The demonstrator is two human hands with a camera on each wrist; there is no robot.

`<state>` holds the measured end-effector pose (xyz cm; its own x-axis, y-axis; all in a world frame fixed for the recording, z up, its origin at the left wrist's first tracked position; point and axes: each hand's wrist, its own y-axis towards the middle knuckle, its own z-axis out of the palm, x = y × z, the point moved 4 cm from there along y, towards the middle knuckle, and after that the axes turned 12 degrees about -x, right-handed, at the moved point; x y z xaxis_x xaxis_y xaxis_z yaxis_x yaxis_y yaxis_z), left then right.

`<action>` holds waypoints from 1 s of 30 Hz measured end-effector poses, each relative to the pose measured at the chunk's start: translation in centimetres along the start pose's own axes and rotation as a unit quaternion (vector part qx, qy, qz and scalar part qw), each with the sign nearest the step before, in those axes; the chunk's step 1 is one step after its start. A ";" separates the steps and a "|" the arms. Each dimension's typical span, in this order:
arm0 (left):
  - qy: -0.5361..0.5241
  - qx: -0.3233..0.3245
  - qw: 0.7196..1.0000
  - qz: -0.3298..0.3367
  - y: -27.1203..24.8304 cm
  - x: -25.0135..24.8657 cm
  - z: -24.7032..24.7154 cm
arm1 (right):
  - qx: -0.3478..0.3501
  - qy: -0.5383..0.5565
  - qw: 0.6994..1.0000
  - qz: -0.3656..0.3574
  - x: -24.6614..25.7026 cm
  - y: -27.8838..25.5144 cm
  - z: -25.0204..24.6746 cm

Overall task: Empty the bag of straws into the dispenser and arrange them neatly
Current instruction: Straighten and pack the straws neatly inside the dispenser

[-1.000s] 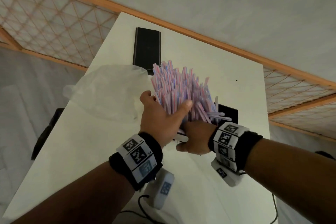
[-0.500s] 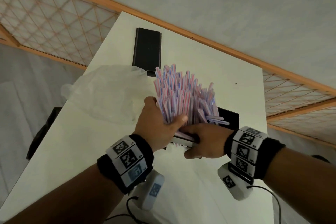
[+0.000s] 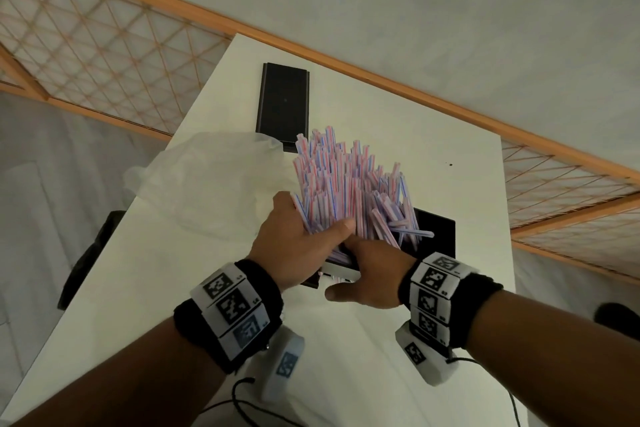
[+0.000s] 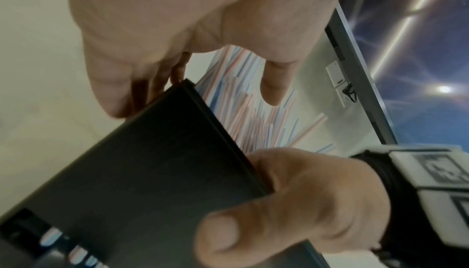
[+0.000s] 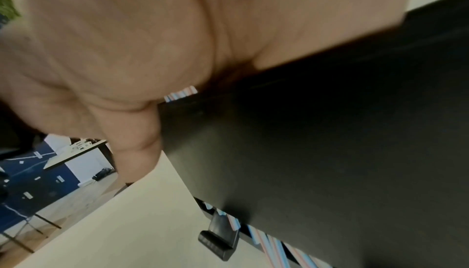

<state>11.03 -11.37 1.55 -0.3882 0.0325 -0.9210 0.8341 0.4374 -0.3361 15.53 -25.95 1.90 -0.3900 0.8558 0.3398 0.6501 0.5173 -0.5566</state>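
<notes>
1. An empty clear plastic bag (image 3: 207,184) lies crumpled on the white counter (image 3: 450,191), at its left edge.
2. A black lid (image 3: 282,104) lies flat on the counter behind the bag.
3. The left hand (image 3: 294,246) has its fingers (image 3: 343,227) curled round the bundle of pink-and-blue striped straws (image 3: 343,184), which stands nearly upright and fans out at the top.
4. The straws' lower ends sit in the black dispenser (image 3: 436,232), with a few leaning loose to the right.
5. The right hand (image 3: 370,277) grips the dispenser's near wall, thumb outside on its front face and fingers hidden over the rim.
</notes>
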 end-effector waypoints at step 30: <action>-0.019 -0.094 0.992 0.077 -0.4 -3.5 -0.2 | -0.253 -0.010 0.966 -0.054 -1.2 -5.9 -2.8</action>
<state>11.93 -11.48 4.92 -0.2442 0.0796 -0.9665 0.7929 0.5902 -0.1518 14.04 -30.05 6.86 -0.4830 0.7994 0.3573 0.8381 0.5402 -0.0758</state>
